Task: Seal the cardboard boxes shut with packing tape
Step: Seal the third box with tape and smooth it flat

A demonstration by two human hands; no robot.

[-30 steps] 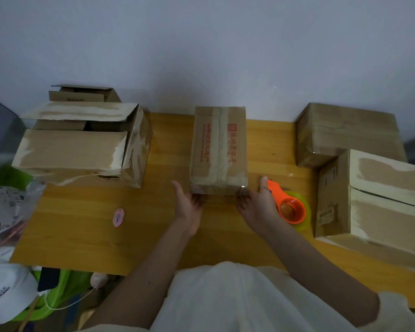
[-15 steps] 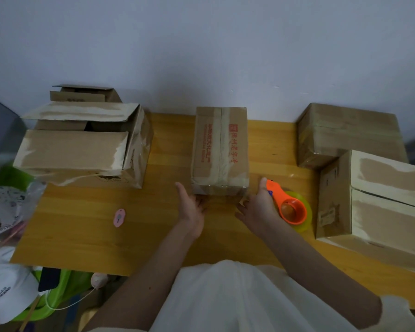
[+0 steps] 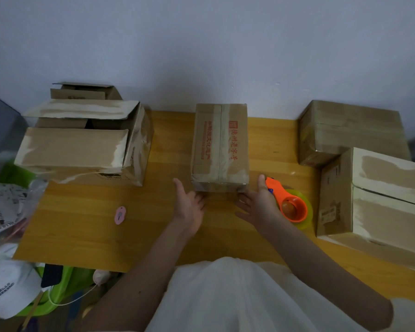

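Left hand and right hand, fingers spread and holding nothing, meet the near end of the taped centre box at mid-table. Pressing tape ends flat would secure them. Orange tape dispenser lies beside; open-flapped box, contents unseen.

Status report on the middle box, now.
Left hand and right hand open at the near end of the red-printed box. Top seam taped. Orange tape dispenser lies beside the right hand. Nothing in the way.
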